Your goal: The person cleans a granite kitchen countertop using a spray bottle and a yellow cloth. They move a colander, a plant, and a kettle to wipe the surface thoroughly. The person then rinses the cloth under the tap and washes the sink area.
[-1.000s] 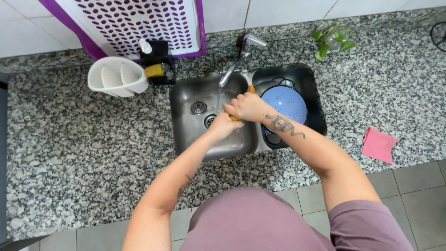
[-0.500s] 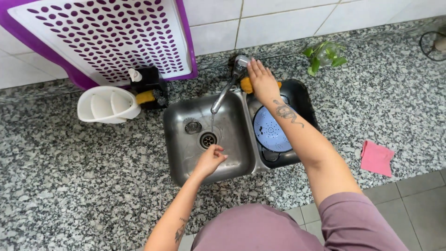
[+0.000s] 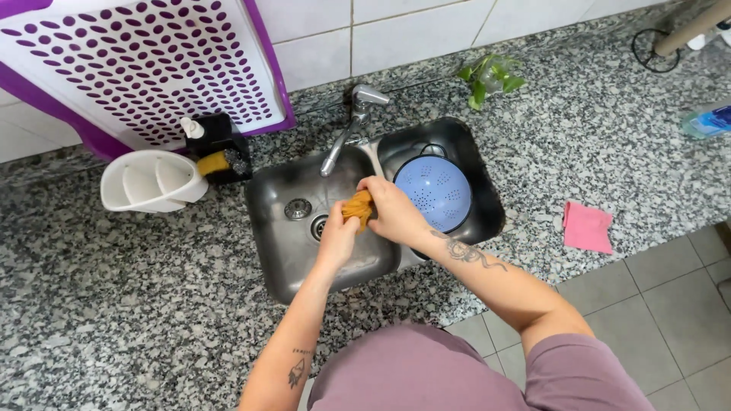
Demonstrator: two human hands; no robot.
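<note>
Both hands meet over the left basin of the steel double sink (image 3: 282, 251). The right hand (image 3: 392, 213) is closed around a bunched orange-yellow cloth (image 3: 357, 207), gripping it from the right side, while the left hand (image 3: 338, 237) clasps the cloth's lower end from below. The cloth sits above the basin, near the one drain (image 3: 320, 225), under the spout of the single chrome tap (image 3: 344, 135).

Just right of the hands, one blue colander (image 3: 438, 190) lies in the dark right basin. On the speckled granite counter (image 3: 114, 304) to the left stand one white divided cutlery holder (image 3: 151, 180) and one black caddy (image 3: 219, 144) with a white pump top and a yellow sponge. One white and purple perforated tray (image 3: 145, 65) leans against the tiled wall. One small green plant (image 3: 487, 76) sits behind the sink. One pink cloth (image 3: 587, 227) lies flat well to the right. One clear bottle with a blue label (image 3: 708, 120) lies at the far right edge.
</note>
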